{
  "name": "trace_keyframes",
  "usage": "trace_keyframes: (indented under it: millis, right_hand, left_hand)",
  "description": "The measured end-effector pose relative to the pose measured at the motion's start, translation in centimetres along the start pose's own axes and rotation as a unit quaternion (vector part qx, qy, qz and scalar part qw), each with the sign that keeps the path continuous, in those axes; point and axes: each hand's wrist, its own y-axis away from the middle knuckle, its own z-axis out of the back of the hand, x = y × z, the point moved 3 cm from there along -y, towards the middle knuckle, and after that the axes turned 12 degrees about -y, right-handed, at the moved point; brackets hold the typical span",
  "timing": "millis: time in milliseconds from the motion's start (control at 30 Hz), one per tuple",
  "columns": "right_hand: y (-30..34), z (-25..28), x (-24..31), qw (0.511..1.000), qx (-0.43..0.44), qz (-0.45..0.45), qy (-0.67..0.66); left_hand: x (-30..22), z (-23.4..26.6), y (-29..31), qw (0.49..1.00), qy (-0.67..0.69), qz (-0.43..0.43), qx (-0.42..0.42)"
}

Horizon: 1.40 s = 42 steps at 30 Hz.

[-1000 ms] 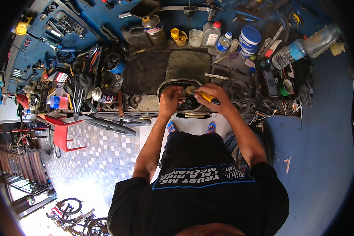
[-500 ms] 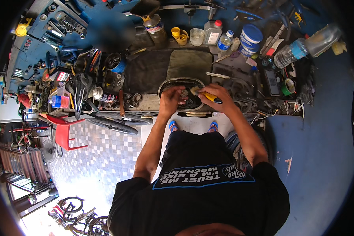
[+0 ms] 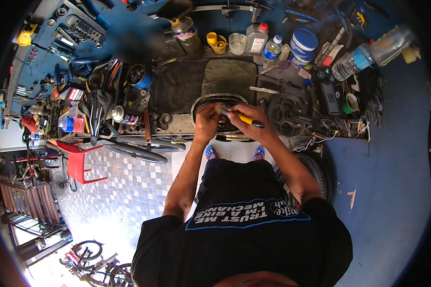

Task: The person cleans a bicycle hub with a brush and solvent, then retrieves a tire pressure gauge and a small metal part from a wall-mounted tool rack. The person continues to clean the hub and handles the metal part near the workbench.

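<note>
My left hand (image 3: 206, 123) is closed over the tray, its fingertips around a small round metal part mostly hidden now by the fingers and bristles. In my right hand (image 3: 256, 127) is a brush (image 3: 252, 121) with a yellow and black handle. Its pale bristles meet the part at the left fingertips. Below both hands lies an oval tray (image 3: 195, 106) with a light rim; dark pieces inside are partly covered by my hands. A bicycle crankset (image 3: 278, 114) rests on the bench just right of my right hand.
Dark mats (image 3: 227, 76) lie beyond the tray. Bottles and a blue-and-white tub (image 3: 304, 44) line the bench's back. To the left are a bicycle saddle (image 3: 96, 112), a spray can (image 3: 121, 115) and a wooden-handled tool (image 3: 147, 126). A red chair (image 3: 76, 162) stands on the tiled floor.
My right hand has moved left, bringing the brush's bristles from beside the small metal part onto it. The crankset shows more fully now. My left hand has barely shifted.
</note>
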Motion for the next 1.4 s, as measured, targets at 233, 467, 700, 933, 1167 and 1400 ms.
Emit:
trace_keyframes:
  millis: [233, 467, 700, 933, 1167, 1400]
  right_hand:
    - [-0.3, -0.2, 1.3, 0.995, 0.028, 0.072, 0.059]
    - [0.1, 0.0, 1.6, 0.996, -0.038, 0.061, 0.061]
    - [0.4, 0.1, 0.8, 0.996, -0.077, 0.010, 0.049]
    - [0.8, 1.4, -5.1, 0.988, -0.046, -0.149, 0.020]
    - [2.3, 1.8, -5.7, 0.993, 0.083, -0.036, 0.080]
    - [1.0, 1.9, -3.9, 0.993, 0.041, -0.021, 0.111]
  left_hand:
    - [-0.4, 0.3, 0.3, 1.000, -0.009, -0.017, -0.019]
    - [-1.3, 0.5, 0.6, 0.997, -0.049, -0.009, -0.056]
    - [-1.0, 0.3, -0.2, 0.998, 0.007, -0.029, -0.052]
    - [-1.5, 0.3, -0.5, 0.999, 0.030, -0.023, -0.035]
    - [-1.1, 0.3, 0.2, 0.995, 0.099, 0.007, -0.027]
    - [0.4, 0.6, 0.3, 0.998, 0.042, -0.009, -0.054]
